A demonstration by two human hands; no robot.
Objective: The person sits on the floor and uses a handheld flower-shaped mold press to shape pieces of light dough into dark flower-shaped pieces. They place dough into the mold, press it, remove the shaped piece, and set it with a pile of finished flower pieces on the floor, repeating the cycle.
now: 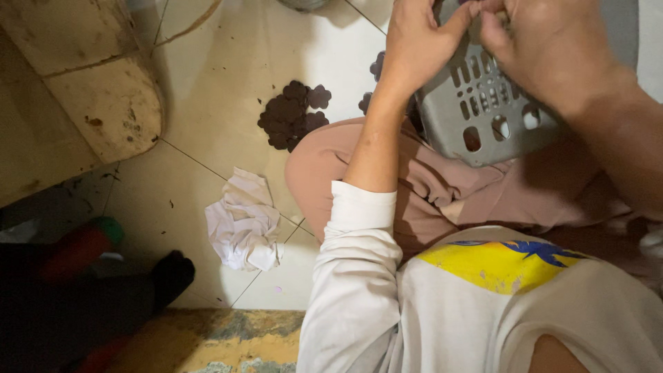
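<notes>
The fingers (476, 14) and grey basket (483, 117) run past the top edge.

We hold both hands raised close together at top of view, fingertips nearly meeting. Our left hand (414, 41): fingers curled, thumb stretched toward the right, grip pinched at the tips. Our left forearm bare, running down to elbow; white sleeve pushed up above it. Our right hand (545, 48): back facing camera, fingers bent inward, tips hidden at frame edge. Our right forearm bare, slanting down toward right edge. What our grips pinch, we cannot tell.
</notes>
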